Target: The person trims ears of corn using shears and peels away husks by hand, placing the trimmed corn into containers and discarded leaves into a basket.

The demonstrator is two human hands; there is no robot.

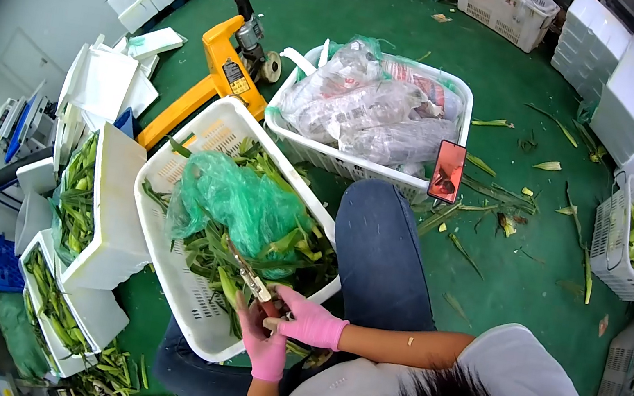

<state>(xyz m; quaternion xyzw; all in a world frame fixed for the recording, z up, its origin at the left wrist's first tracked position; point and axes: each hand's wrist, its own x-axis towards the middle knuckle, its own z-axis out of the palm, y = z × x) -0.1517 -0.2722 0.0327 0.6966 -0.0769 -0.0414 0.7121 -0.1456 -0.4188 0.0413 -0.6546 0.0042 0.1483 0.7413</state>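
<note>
Both my hands wear pink gloves and meet over the near edge of a white basket (288, 169). My right hand (308, 319) is closed round the handles of a pair of pruning shears (262, 293), whose blades point up and left over the basket. Against the handles from the left rests my left hand (261, 340), its fingers partly apart; whether it grips them is unclear. Green leafy stalks (227, 271) fill the basket, with a crumpled green plastic bag (241, 203) on top.
Ahead stands a white basket (468, 106) of clear plastic bags, a phone (447, 171) at its corner. A yellow pallet jack (225, 71) is behind. Foam boxes (112, 207) of greens line the left. Stalks litter the green floor (517, 246).
</note>
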